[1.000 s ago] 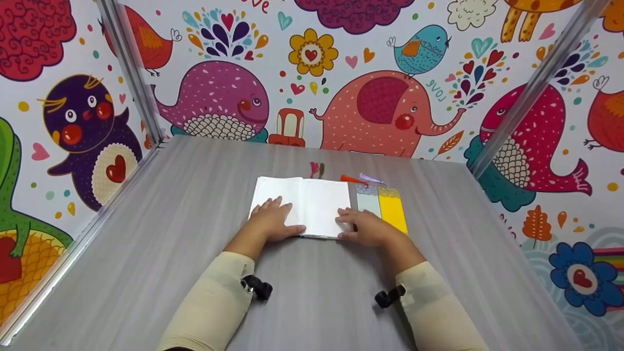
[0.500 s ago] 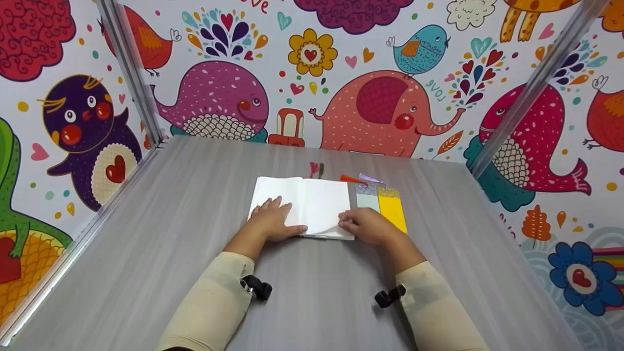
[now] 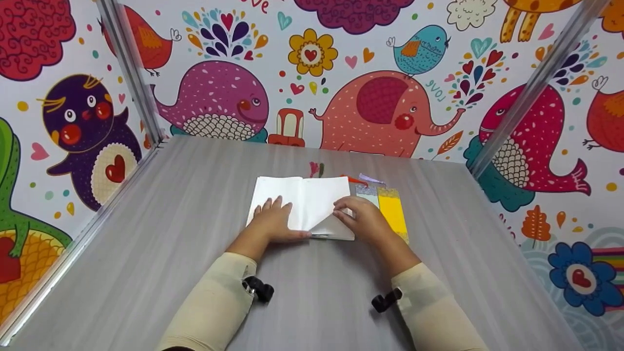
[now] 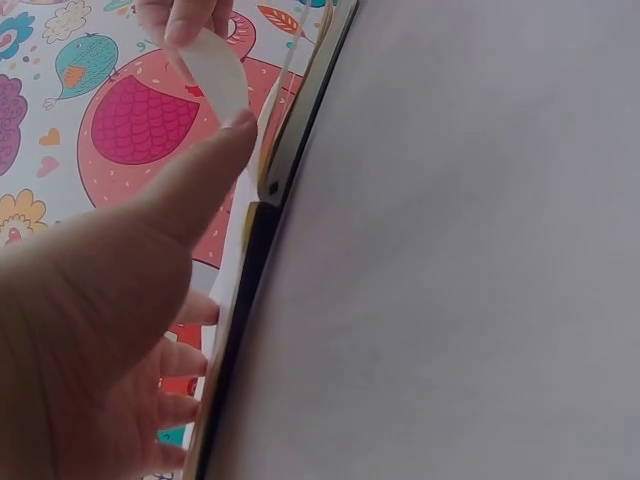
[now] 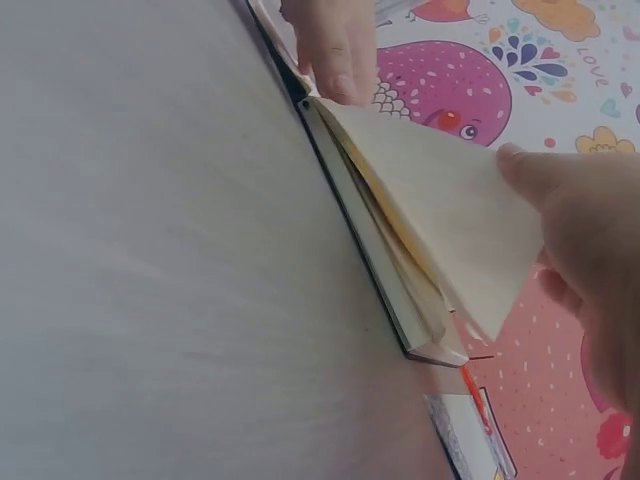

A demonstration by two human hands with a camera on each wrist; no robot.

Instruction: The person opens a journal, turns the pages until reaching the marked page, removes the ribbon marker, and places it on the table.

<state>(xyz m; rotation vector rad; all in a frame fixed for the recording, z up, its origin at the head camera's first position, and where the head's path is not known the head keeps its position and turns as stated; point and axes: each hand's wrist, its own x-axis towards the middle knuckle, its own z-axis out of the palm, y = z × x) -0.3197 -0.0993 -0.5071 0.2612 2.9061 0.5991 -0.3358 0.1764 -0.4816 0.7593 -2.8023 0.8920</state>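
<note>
An open book (image 3: 278, 187) with blank white pages lies in the middle of the table. My left hand (image 3: 273, 222) presses its left page with fingers spread, the thumb reaching past the centre fold along the near edge. At the right page, my right hand (image 3: 365, 219) pinches the near corner between thumb and fingers. That corner is raised and bent back toward the fold, baring the page beneath. From the right wrist, the lifted page (image 5: 430, 190) slopes up from the thick page block. The left wrist view shows the page curling (image 4: 220, 80) beside my left thumb.
Right of the book lie a yellow bookmark (image 3: 394, 209) and a pale one (image 3: 366, 191) with a glittery top, partly behind my right hand. Red (image 3: 356, 180) and lavender (image 3: 372, 179) tassels lie beyond them. Pink (image 3: 313, 168) and green (image 3: 321, 170) tassels show past the book's far edge.
My right hand has gone from resting at the right page's edge to pinching its near corner and lifting it up and away from me. My left hand stays nearly in place.
</note>
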